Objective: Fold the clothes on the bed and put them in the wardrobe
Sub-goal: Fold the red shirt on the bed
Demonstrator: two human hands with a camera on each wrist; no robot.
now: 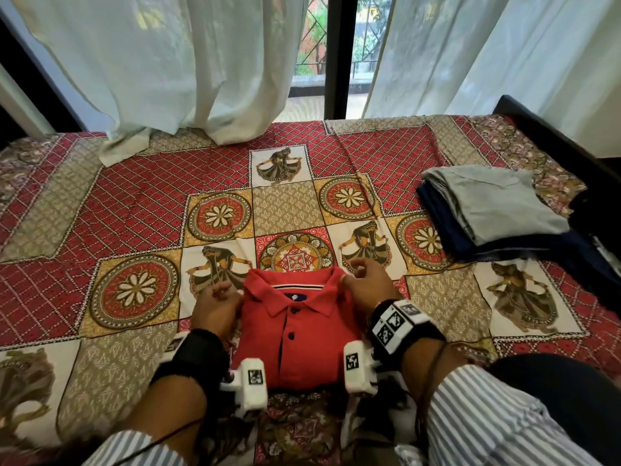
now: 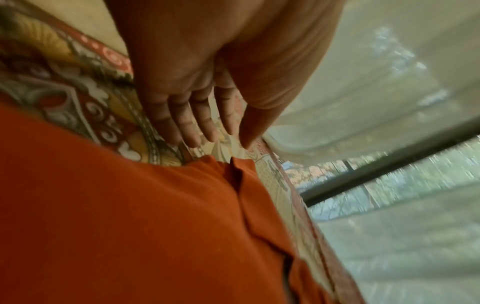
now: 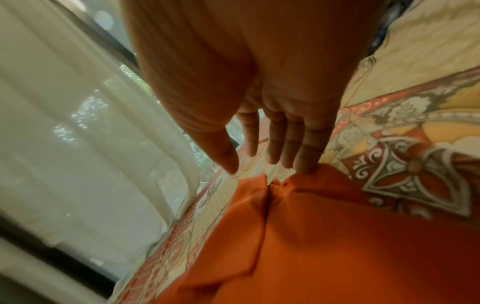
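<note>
Folded red polo shirt (image 1: 297, 327) lower centre on bed (image 1: 134, 210); left hand (image 1: 215, 306) and right hand (image 1: 368, 285) flank collar, fingers relaxed, gripping nothing.

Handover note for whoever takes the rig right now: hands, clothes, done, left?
Left hand: open, at the left shoulder of the red polo shirt.
Right hand: open, fingertips on its right shoulder.
Done: polo lies folded, collar up, on the bedspread; folded stack, grey shirt on top, sits far right.
Left: move polo and stack to the wardrobe, which is not in view.
</note>
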